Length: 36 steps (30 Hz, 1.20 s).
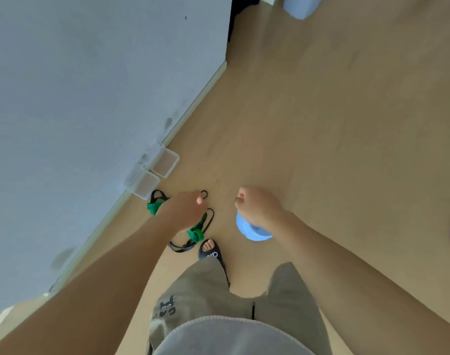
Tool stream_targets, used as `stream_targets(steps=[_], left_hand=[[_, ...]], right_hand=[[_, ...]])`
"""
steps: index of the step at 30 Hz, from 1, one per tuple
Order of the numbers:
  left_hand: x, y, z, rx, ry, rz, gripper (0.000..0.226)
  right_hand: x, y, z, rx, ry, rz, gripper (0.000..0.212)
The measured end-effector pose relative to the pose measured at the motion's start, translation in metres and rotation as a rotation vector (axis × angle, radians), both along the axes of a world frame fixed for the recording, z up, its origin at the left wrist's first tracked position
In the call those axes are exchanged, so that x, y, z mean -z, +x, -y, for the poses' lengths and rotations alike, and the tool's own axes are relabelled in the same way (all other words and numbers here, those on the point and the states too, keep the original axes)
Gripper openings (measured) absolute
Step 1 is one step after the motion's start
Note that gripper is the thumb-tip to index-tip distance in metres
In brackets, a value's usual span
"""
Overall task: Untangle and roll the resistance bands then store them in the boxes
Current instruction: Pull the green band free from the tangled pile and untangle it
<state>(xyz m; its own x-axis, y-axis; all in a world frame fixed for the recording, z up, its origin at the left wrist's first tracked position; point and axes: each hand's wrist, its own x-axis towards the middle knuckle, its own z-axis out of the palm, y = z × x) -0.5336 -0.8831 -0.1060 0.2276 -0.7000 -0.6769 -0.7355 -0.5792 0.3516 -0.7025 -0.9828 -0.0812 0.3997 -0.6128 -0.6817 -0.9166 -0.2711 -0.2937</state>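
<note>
Far left: pale wall (pixel 77 85), with a light skirting strip running diagonally from lower left to upper right along the wooden floor (pixel 321 124). Against that strip, 2 clear boxes (pixel 152 172), side by side, openings facing up, lined up parallel to the wall.

Just below the boxes, on the floor: tangle of resistance bands (pixel 193 233), green flat band mixed with thin black loops. Long axis of the heap slanted from upper left, near the lower box, down to lower right, toward the sandalled foot (pixel 210 250). One green end at upper left by the box, another green fold at lower right beside the toes. Black loops trailing off the lower end, and 1 small black loop poking out above.

Over the heap: left hand (pixel 186 210), back facing the camera, fingers curled downward; whether gripping a band or merely hovering, cannot tell from this angle.

Further right, apart from the bands: right hand (pixel 257 207), curled into a loose fist, nothing visible inside it. Beneath that wrist, a light blue rounded object (pixel 252 230), partly hidden, identity unclear.

Bottom centre: khaki trousers (pixel 201 285) and grey hem.
</note>
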Motion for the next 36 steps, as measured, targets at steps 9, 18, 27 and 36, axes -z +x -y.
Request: stream_targets(steps=[9, 18, 27, 36], left_hand=[[0.010, 0.059, 0.054, -0.386, -0.037, -0.011, 0.027], [0.151, 0.102, 0.113, -0.917, -0.066, 0.032, 0.023], [0.406, 0.047, 0.123, -1.027, 0.178, -0.006, 0.033], [0.585, 0.019, 0.106, -1.056, 0.239, -0.038, 0.041]], right_hand=[[0.021, 0.105, 0.112, -0.371, -0.005, -0.009, 0.025], [0.190, 0.215, 0.200, -0.835, 0.125, -0.016, 0.022], [0.450, 0.218, 0.196, -1.209, 0.299, -0.215, 0.059], [0.634, 0.200, 0.157, -1.540, 0.241, -0.269, 0.063]])
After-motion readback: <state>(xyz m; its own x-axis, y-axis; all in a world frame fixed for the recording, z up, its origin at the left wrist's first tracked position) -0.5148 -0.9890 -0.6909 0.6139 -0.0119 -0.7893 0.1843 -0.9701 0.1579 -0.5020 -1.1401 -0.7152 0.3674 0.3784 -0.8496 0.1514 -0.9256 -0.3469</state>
